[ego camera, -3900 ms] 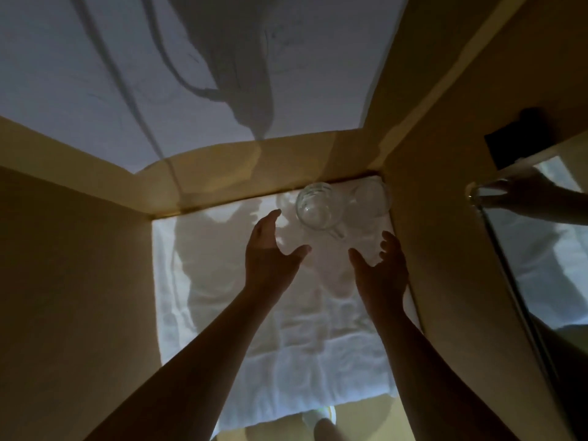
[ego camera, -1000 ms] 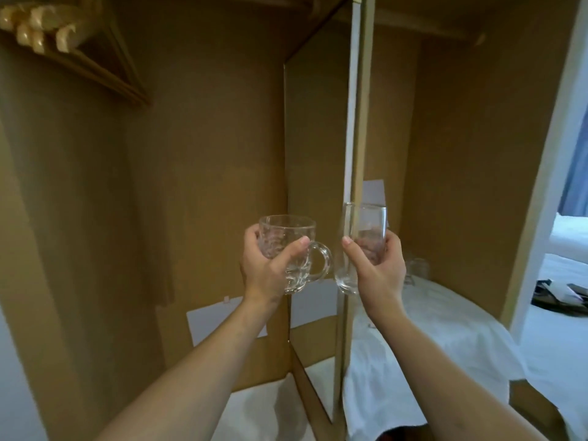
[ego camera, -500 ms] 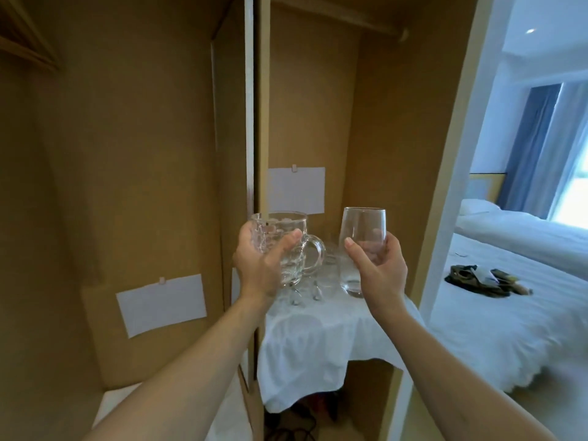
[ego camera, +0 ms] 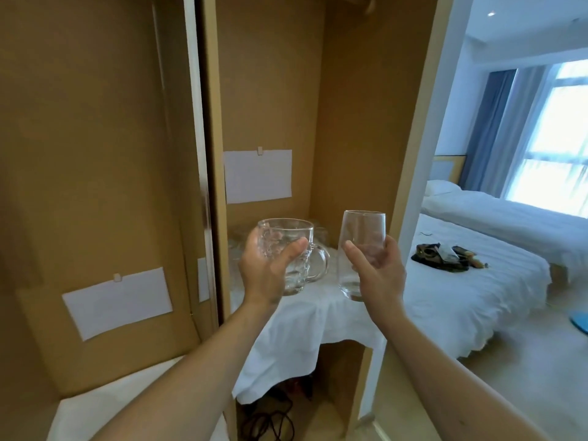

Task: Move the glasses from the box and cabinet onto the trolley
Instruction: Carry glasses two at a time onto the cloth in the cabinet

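The left hand (ego camera: 265, 270) is gripping a dimpled glass mug (ego camera: 291, 254) at the centre of the frame, thumb curled across its front and handle pointing right. Just right of it, the right hand (ego camera: 378, 275) is holding a smooth tumbler (ego camera: 361, 246) upright by its lower half. Behind both, more glasses (ego camera: 237, 245), blurred, are standing on a white cloth (ego camera: 302, 332) inside the brown cabinet (ego camera: 270, 90). A bed (ego camera: 461, 300) is lying at right.
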A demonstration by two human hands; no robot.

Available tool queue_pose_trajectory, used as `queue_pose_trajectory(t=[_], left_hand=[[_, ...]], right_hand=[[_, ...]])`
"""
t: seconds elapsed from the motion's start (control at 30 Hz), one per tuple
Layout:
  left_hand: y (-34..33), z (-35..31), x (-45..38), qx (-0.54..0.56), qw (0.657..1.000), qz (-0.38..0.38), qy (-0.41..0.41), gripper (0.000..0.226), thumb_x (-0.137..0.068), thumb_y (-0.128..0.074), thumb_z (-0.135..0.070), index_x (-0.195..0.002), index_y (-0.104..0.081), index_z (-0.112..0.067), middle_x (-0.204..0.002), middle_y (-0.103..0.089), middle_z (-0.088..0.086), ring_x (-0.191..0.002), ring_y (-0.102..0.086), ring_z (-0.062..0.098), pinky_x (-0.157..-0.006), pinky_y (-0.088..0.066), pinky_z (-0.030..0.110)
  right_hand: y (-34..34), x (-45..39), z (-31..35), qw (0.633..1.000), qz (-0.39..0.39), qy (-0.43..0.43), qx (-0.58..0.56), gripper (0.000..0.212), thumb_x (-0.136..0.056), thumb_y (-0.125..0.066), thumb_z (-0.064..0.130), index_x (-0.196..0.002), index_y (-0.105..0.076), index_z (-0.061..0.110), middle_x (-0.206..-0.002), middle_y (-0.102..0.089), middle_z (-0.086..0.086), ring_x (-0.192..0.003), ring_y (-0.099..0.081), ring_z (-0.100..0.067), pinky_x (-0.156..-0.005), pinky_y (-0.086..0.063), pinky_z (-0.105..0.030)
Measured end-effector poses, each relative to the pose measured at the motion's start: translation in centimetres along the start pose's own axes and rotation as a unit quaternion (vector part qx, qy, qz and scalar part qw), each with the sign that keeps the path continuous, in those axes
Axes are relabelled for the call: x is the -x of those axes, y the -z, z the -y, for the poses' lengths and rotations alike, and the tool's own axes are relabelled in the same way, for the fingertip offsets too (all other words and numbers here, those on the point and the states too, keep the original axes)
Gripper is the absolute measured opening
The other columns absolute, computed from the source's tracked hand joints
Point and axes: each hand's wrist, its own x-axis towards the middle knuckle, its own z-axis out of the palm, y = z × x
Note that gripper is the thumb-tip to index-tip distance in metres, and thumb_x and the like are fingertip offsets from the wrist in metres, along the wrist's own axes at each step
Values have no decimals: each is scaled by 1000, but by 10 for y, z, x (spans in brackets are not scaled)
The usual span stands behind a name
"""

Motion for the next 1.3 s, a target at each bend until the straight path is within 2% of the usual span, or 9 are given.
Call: queue_pose_trajectory(t=[0.27,0.4,0.53,0.73,0.9,1.07,1.17,1.23,1.3], left_hand=[[-8,47,-43,-36,998,25,48,73,-56,-90,-59,-118,-61,-35,-111,-73,-8,-104,-70,13,-91,-59,46],[-17,65,-77,-28,998,19,61,69,-56,-90,-56,-114,-65,-29,-104,-75,-6,-95,-72,13,-85,-61,50],[-24,84,-110,-24,998,21,56,64,-57,-91,-53,-111,-68,-28,-103,-76,-4,-94,-74,17,-82,-61,53],[-36,116,-142,-19,996,23,79,74,-54,-93,-56,-116,-66,-27,-109,-75,-1,-102,-72,24,-86,-59,55],[-49,139,-157,-40,997,12,71,72,-55,-92,-58,-115,-66,-28,-109,-75,-2,-102,-72,20,-91,-58,51],[-71,166,-163,-42,996,-23,75,75,-52,-93,-57,-116,-66,-28,-109,-75,-4,-102,-71,17,-92,-58,50],[-85,181,-165,-53,993,-51,88,91,-46,-93,-64,-123,-64,-25,-114,-73,-3,-107,-70,18,-95,-57,49],[-95,191,-163,-71,991,-70,87,90,-43,-91,-70,-119,-65,-29,-111,-74,-5,-105,-70,16,-93,-57,48],[-105,201,-161,-77,989,-85,92,88,-43,-92,-69,-117,-65,-30,-111,-74,-5,-105,-71,17,-93,-57,50]], right_hand=[[-21,-27,-36,999,-18,-44,25,72,-65,-75,70,-122,-58,31,-104,-72,11,-91,-70,-6,-85,-61,-40],[-34,-51,-49,998,-28,-46,42,77,-62,-74,72,-125,-56,32,-104,-71,12,-89,-69,-1,-83,-60,-35],[-48,-76,-65,997,-39,-60,43,80,-62,-75,71,-127,-56,28,-108,-71,8,-97,-70,-11,-87,-60,-41],[-62,-97,-99,995,-37,-58,68,62,-76,-83,53,-125,-55,28,-107,-70,11,-94,-69,-4,-75,-53,-19],[-66,-122,-125,996,-34,-69,54,76,-68,-79,66,-128,-54,27,-109,-70,10,-95,-70,-6,-82,-59,-31],[-62,-162,-161,995,-16,-79,56,75,-65,-78,70,-124,-55,30,-107,-69,11,-96,-69,-9,-85,-61,-40],[-59,-184,-177,995,10,-89,48,72,-64,-78,71,-120,-55,33,-104,-69,12,-91,-69,-6,-75,-61,-31],[-53,-197,-188,995,29,-87,50,69,-63,-78,72,-117,-54,36,-101,-68,14,-87,-68,1,-65,-56,-19],[-46,-209,-199,994,50,-91,43,69,-65,-80,69,-118,-55,33,-101,-68,14,-86,-67,4,-62,-54,-16]])
